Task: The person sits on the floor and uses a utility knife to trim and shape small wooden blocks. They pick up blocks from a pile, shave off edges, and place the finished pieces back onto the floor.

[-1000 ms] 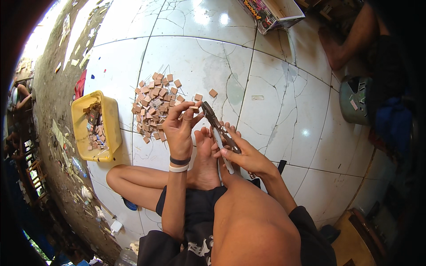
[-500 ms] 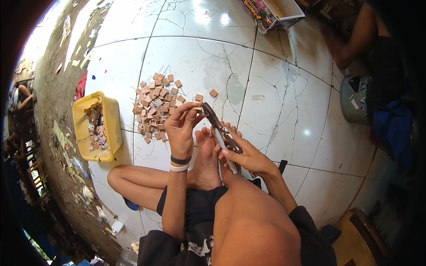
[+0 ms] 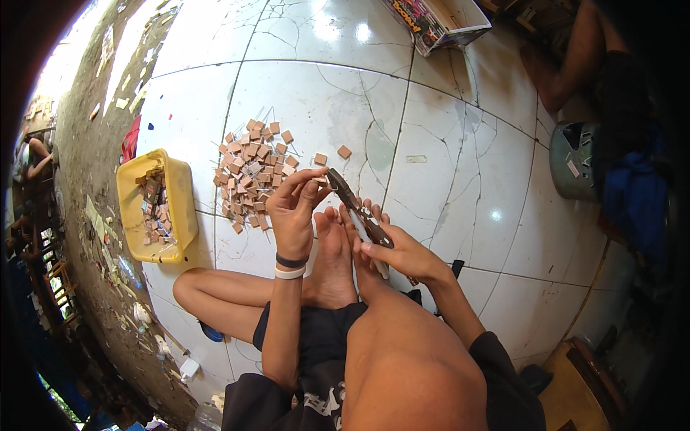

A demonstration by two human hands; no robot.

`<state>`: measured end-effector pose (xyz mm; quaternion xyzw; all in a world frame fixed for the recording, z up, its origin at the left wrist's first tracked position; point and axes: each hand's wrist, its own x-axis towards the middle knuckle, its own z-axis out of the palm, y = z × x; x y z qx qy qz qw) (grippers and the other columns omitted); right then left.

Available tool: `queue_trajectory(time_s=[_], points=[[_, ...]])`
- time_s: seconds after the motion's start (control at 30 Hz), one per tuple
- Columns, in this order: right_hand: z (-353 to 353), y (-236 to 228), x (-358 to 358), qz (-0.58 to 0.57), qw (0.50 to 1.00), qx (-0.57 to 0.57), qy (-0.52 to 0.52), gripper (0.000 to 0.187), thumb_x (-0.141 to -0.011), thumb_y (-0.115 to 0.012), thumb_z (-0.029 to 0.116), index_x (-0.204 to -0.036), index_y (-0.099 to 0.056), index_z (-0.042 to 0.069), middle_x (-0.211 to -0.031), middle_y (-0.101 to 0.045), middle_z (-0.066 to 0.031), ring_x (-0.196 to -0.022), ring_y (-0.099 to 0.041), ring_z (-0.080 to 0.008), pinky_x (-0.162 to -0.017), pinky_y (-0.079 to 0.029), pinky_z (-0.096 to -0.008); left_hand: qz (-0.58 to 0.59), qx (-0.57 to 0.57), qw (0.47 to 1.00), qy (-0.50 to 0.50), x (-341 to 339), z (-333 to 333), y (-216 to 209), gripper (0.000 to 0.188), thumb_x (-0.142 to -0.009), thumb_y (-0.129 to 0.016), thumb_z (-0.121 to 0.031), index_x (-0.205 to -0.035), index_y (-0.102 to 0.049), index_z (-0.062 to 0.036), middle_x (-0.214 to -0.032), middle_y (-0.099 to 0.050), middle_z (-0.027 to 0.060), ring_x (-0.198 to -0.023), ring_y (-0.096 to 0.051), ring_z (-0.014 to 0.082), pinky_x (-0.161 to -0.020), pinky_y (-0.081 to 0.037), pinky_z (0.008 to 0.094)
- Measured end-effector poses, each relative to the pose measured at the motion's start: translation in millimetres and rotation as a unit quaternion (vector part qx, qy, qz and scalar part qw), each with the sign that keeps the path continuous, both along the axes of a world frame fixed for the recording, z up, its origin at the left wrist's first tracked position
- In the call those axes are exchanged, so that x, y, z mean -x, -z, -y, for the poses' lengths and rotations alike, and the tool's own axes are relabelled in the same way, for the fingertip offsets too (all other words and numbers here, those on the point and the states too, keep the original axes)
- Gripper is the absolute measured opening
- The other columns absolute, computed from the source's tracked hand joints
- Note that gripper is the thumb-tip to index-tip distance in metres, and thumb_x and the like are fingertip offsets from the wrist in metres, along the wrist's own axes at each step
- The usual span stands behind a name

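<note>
My left hand [image 3: 293, 212] is raised beside a heap of small brown square blocks with thin wire legs [image 3: 248, 169]. Its thumb and fingertips pinch one such block [image 3: 321, 181], partly hidden by the fingers. In my right hand [image 3: 402, 253] is a worn pair of dark pliers [image 3: 352, 203] with a pale second handle, the fingers wrapped round the handles. The jaw end of the pliers meets the pinched block at its right side; whether they bite on its wires is too small to tell.
A yellow plastic tub [image 3: 188, 208] holding more blocks stands at the left. Two loose blocks [image 3: 344, 152] lie right of the heap. My bare feet [image 3: 335, 262] are under my hands. A printed cardboard box [image 3: 431, 32] is at the far edge; another person's leg [image 3: 571, 68] is at the right.
The plier handles have come closer together in my right hand. My left hand keeps its pinch on the block in nearly the same place.
</note>
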<state>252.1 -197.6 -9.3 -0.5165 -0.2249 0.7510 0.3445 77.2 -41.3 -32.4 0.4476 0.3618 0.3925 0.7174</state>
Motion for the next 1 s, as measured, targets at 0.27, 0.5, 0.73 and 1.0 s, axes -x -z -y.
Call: queue_trajectory(time_s=[0.27, 0.5, 0.73, 1.0], points=[[6, 9, 4, 0.103, 0.994, -0.032, -0.024, 0.056, -0.105, -0.065, 0.026, -0.152, -0.05, -0.002, -0.122, -0.073, -0.022, -0.11, -0.071, -0.0303, -0.101, -0.053, -0.0399, 0.026, 0.013, 1.0, 0.0, -4, 7, 2, 0.023, -0.104, -0.072, -0.011, -0.122, -0.072, 0.0026, -0.12, -0.076, 0.0133, -0.104, -0.074, 0.0175, -0.094, -0.065, 0.0331], [10, 2, 6, 0.372, 0.928, -0.016, -0.019, 0.033, -0.108, -0.063, 0.025, -0.127, -0.059, -0.002, -0.097, -0.075, -0.0186, -0.085, -0.073, -0.0303, -0.08, -0.055, -0.042, -0.078, -0.031, 0.996, 0.007, -5, 5, 20, 0.018, -0.103, -0.073, -0.005, -0.118, -0.077, 0.0025, -0.109, -0.079, 0.0118, -0.099, -0.075, 0.0166, -0.087, -0.06, 0.0282], [10, 31, 9, 0.332, 0.928, -0.002, 0.169, 0.047, -0.108, -0.061, 0.028, -0.145, -0.054, 0.0, -0.111, -0.075, -0.0291, -0.105, -0.074, -0.0443, -0.092, -0.055, -0.0482, -0.39, -0.084, 0.917, -0.007, -21, -9, 60, 0.022, -0.096, -0.075, -0.009, -0.116, -0.08, -0.0013, -0.098, -0.081, 0.0083, -0.079, -0.071, 0.0131, -0.073, -0.057, 0.0282], [21, 44, -1, 0.283, 0.937, 0.011, 0.203, 0.04, -0.107, -0.063, 0.025, -0.137, -0.059, -0.001, -0.106, -0.077, -0.0212, -0.098, -0.076, -0.028, -0.089, -0.056, -0.0397, -0.473, -0.329, 0.813, -0.085, 0, -58, 53, 0.016, -0.092, -0.069, -0.003, -0.106, -0.077, -0.0032, -0.1, -0.075, 0.0126, -0.084, -0.07, 0.029, -0.078, -0.056, 0.0389]])
